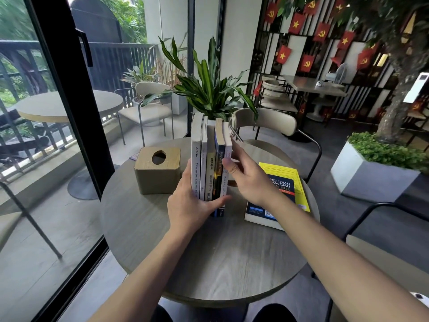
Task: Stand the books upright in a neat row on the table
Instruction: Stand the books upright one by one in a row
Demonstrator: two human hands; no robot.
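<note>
Several books (210,159) stand upright, spines toward me, in a tight row at the middle of the round wooden table (209,256). My left hand (190,201) presses the row's left side, its thumb wrapped across the bottom of the spines. My right hand (243,180) holds the rightmost, white-spined book (226,156), thumb on the spine and fingers behind the cover. A yellow and blue book (282,194) lies flat on the table to the right of the row, partly covered by my right wrist.
A wooden tissue box (157,170) stands just left of the row. A potted plant (209,89) rises behind the books. A chair (267,126) sits at the table's far side, another chair at the right. A glass door runs along the left.
</note>
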